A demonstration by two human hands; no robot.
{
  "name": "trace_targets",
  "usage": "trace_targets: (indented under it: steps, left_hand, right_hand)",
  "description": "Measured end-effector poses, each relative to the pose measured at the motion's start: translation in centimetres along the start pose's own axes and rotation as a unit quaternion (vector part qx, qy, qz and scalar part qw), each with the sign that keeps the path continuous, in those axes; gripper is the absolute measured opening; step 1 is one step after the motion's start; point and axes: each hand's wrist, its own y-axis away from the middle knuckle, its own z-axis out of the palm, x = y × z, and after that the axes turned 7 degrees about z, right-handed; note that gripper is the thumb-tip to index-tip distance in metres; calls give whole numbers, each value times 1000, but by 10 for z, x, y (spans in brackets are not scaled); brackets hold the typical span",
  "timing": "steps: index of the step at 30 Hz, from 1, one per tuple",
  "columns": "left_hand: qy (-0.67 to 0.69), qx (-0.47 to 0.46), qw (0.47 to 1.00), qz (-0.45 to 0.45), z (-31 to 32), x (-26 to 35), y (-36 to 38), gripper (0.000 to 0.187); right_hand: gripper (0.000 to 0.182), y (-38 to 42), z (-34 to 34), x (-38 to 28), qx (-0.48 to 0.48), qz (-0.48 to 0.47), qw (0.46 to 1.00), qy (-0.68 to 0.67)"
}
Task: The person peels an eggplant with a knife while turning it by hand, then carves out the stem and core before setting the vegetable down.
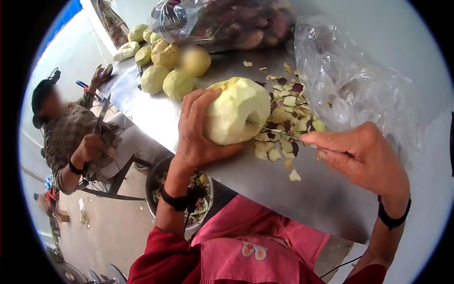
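Note:
A big, round peeled eggplant [238, 110], pale green-white with a dark hollow in its end, rests on the metal table. My left hand [196, 128] wraps its near side, thumb beneath and fingers over the top. Between the thumb and fingers of my right hand [362, 158] is a thin knife [279, 131]; its handle is mostly hidden. The blade points left, its tip at the hollow. Beside the eggplant lies a heap of pale and purple peelings [291, 111]. Several more peeled eggplants [155, 79] sit behind my left hand, one of them blurred.
A clear bag of purple vegetables [236, 23] stands at the back. Crumpled plastic [359, 80] covers the right side. Below the table edge is a metal basin [208, 208] with peelings. At left, a seated person [78, 132] holds a knife [102, 113] and a purple vegetable [107, 72].

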Motion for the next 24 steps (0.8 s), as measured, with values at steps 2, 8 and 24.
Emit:
trace_targets:
  steps: [2, 8, 24]
  left_hand:
    - [3, -1, 1000, -3, -2, -1, -1, 98]
    - [69, -24, 996, -45, -5, -9, -4, 101]
    - [65, -21, 995, -68, -5, -17, -3, 103]
  right_hand:
    - [32, -7, -13, -8, -25, 28, 999, -4]
    - [33, -25, -25, -16, -53, 21, 998, -16]
    - [38, 17, 14, -9, 108, -48, 992, 41]
